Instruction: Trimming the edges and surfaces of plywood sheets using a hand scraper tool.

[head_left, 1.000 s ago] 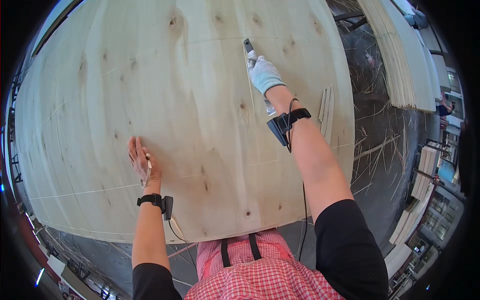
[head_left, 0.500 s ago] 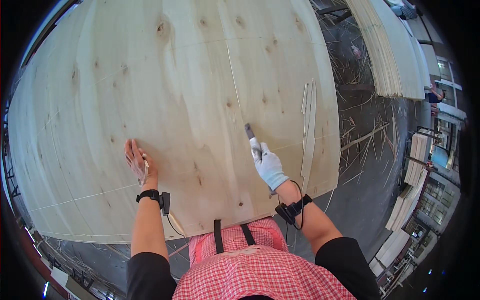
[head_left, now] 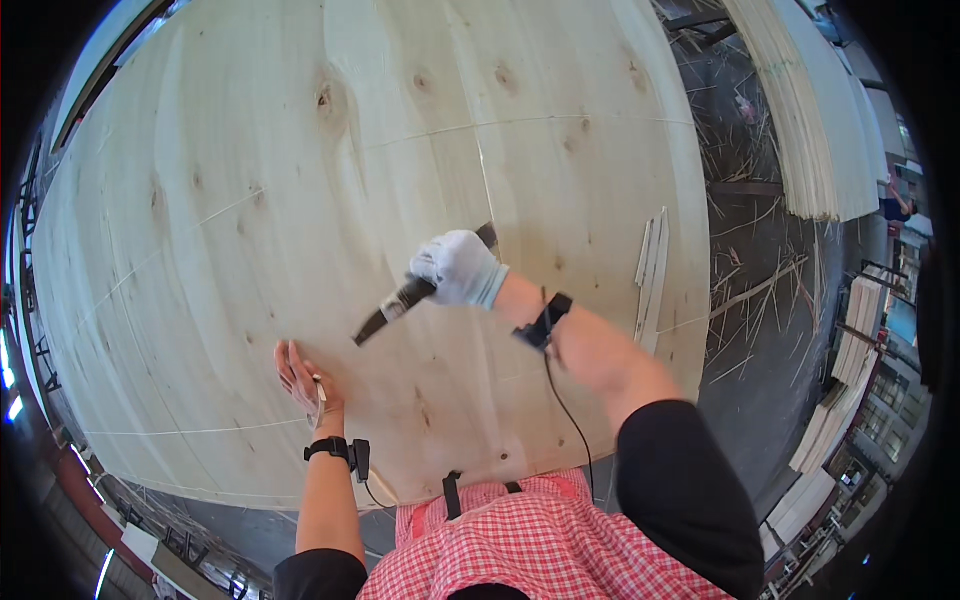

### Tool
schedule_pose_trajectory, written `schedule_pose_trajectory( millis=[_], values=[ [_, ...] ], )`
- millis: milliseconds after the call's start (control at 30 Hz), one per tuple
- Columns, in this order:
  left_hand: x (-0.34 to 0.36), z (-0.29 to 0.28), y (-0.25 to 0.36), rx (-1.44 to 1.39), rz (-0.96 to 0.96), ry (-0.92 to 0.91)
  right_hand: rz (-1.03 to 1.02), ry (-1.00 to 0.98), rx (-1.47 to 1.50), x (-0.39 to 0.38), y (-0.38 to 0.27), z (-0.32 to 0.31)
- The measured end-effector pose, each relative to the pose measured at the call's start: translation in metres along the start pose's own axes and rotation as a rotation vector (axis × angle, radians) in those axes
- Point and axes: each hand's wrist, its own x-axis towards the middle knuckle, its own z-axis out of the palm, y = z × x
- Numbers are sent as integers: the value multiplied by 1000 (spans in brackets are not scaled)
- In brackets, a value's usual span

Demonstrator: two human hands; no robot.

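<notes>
My bare left hand (head_left: 306, 378) lies on a pale wood veneer sheet (head_left: 390, 200), fingers stretched out. A thin pale strip (head_left: 320, 395) shows along its thumb side; whether the hand grips it is unclear. My right hand (head_left: 456, 266), in a white glove, is closed round a dark, knife-like tool (head_left: 405, 298) held over the middle of the sheet. One end points down-left toward my left hand; the other sticks out beyond the glove, beside a narrow slit (head_left: 485, 175) in the veneer. Whether the tool touches the sheet I cannot tell.
Loose veneer strips (head_left: 652, 275) lie near the sheet's right edge. Beyond it, wood scraps (head_left: 765, 290) litter the dark floor, and a stack of veneer sheets (head_left: 800, 130) stands at the far right. Another person (head_left: 897, 205) is in the distance.
My right hand has swung left and turned, so the tool now lies slantwise across the sheet. My left hand stays on about the same spot of veneer; the whole view has shifted.
</notes>
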Motion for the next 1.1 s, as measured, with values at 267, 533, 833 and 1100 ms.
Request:
schedule_pose_trajectory(
  millis=[267,533,833,1100],
  values=[
    [7,-3,-4,-15,-2,-6,328,-601,14,5,52,-73],
    [2,-3,-3,-22,-9,3,1159,-88,359,-5,74,-102],
    [-8,-2,-6,-35,-18,20,620,768,1253,-37,72,-317],
    [4,1,-5,-106,9,53,1680,482,-33,-351,36,-216]
  ],
)
